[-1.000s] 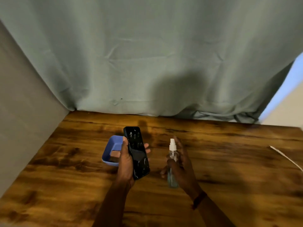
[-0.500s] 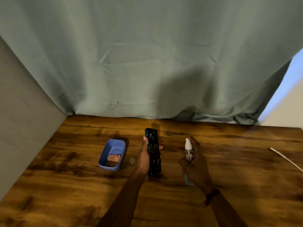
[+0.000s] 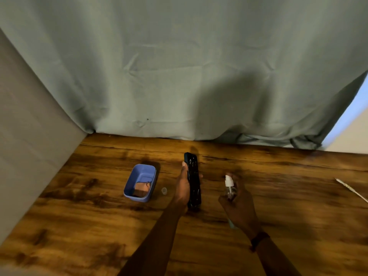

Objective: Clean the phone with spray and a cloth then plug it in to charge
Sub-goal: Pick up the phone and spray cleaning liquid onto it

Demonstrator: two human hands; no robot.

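My left grip (image 3: 184, 188) clasps the black phone (image 3: 194, 180) edge-up. My right grip (image 3: 239, 206) grasps the spray bottle (image 3: 230, 188), nozzle facing the phone.

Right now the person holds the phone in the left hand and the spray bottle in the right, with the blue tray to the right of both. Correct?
Not quite. In the head view the blue tray sits left of the phone, beyond the left hand. The right hand does hold the spray bottle.

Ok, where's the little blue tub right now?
In the head view the blue tub sits on the wooden table, left of the left hand holding the phone, with a tiny clear cap between them.
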